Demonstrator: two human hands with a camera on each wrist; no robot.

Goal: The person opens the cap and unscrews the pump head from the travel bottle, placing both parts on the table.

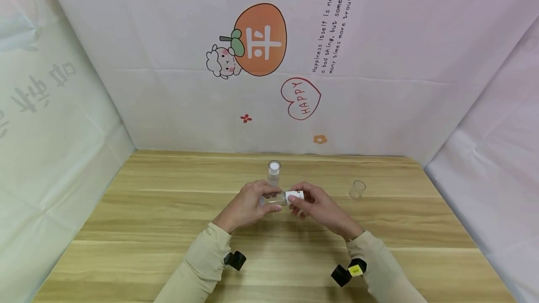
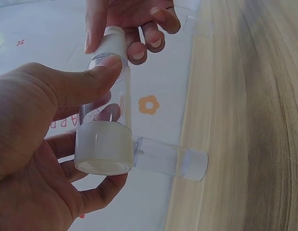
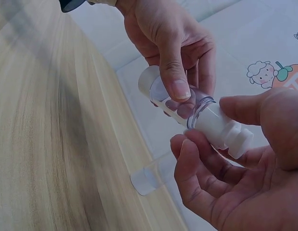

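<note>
A clear bottle [image 2: 103, 144] with a white base lies tilted on its side above the table. My left hand [image 1: 249, 202] grips its body, thumb along one side and fingers around the other. At the bottle's other end is a white pump top [image 3: 214, 126]. My right hand [image 1: 321, 207] pinches the white pump top between thumb and fingers, close to the threaded neck seen in the right wrist view. Just behind the hands stands a second clear bottle [image 1: 273, 176] with a white top; its white base [image 3: 144, 182] shows in the right wrist view.
On the wood-grain table [image 1: 177, 228], a small clear cap [image 1: 357, 190] sits to the right of the hands. Printed white cloth [image 1: 189, 106] hangs behind the table and along both sides. Each wrist carries a black camera.
</note>
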